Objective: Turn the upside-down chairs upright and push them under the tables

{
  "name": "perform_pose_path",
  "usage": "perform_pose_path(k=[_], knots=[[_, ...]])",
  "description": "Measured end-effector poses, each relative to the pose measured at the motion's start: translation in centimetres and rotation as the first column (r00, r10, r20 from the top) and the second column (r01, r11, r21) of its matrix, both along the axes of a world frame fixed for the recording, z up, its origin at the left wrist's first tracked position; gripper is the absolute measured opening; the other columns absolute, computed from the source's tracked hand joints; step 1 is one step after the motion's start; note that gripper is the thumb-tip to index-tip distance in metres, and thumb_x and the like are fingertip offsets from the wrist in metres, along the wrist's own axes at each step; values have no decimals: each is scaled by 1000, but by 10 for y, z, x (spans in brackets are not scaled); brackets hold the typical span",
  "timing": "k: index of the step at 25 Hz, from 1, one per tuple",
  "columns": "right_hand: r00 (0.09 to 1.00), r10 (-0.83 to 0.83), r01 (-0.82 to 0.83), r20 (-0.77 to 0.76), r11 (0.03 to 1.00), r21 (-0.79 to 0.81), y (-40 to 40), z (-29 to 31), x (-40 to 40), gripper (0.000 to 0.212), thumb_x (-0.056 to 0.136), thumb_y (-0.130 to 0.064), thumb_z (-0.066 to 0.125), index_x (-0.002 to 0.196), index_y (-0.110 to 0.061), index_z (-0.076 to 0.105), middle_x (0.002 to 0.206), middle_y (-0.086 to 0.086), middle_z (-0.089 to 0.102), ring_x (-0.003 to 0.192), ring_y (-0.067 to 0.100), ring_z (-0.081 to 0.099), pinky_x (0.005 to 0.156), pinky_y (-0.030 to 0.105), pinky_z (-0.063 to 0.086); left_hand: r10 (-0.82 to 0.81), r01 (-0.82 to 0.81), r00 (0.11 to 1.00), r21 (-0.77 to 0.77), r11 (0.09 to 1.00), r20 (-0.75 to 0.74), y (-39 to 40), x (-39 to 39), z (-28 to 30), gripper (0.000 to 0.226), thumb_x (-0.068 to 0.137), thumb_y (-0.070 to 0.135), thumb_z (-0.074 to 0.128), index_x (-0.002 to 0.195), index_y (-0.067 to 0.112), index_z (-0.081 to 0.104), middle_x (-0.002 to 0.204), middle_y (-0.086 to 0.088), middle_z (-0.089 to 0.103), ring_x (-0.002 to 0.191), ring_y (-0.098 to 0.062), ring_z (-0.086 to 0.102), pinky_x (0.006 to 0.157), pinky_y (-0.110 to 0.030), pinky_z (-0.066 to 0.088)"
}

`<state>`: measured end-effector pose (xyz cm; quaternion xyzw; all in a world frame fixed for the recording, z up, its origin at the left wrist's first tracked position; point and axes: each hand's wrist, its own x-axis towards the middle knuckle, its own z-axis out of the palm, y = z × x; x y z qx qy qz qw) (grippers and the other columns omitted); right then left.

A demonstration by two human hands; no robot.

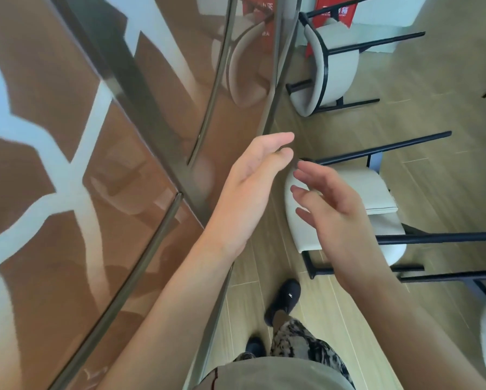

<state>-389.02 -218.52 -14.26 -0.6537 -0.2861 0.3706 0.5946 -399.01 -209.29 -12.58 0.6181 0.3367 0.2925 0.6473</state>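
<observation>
Your left hand (253, 181) and right hand (337, 212) hang spread, holding nothing. Near chair (346, 198) and far chair (334, 66) lie overturned beside the table's edge (275, 88). Both remain to be righted and pushed under.

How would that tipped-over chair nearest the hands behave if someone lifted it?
The nearest chair would probably stay rigid, since its thin dark frame looks like metal. The padded seat and back likely give a soft, non-slippery grip. Its long legs stick out sideways, so it may swing awkwardly. Neither the left hand nor the right hand touches it.

Cream, black-legged chair (376, 190); glossy brown table (67, 164)
</observation>
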Motion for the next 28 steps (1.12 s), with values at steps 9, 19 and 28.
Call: perform_pose_path(k=[9, 19, 28], knots=[[994, -113, 112, 9, 993, 35, 53, -6, 134, 32, 96, -7, 56, 121, -26, 64, 117, -13, 69, 110, 0, 64, 92, 25, 52, -186, 185, 983, -22, 982, -12, 62, 156, -14, 31, 91, 36, 51, 116, 36, 70, 106, 27, 71, 99, 7, 68, 82, -15, 52], [940, -341, 338, -13, 936, -99, 44, -28, 228, 36, 97, -14, 57, 128, -32, 60, 126, -19, 63, 109, -8, 62, 96, 29, 51, -366, 355, 927, -118, 927, -85, 74, 264, -49, 32, 90, 38, 51, 117, 37, 70, 120, 24, 69, 125, 2, 58, 109, -32, 45], [876, -480, 469, -41, 870, -153, 66, -44, 260, 36, 96, -10, 57, 113, -41, 62, 115, -28, 67, 105, -9, 63, 86, 17, 51, -548, 522, 831, -207, 827, -92, 102, 317, -79, 29, 97, 31, 53, 119, 31, 71, 123, 18, 71, 127, 0, 59, 116, -39, 41]])
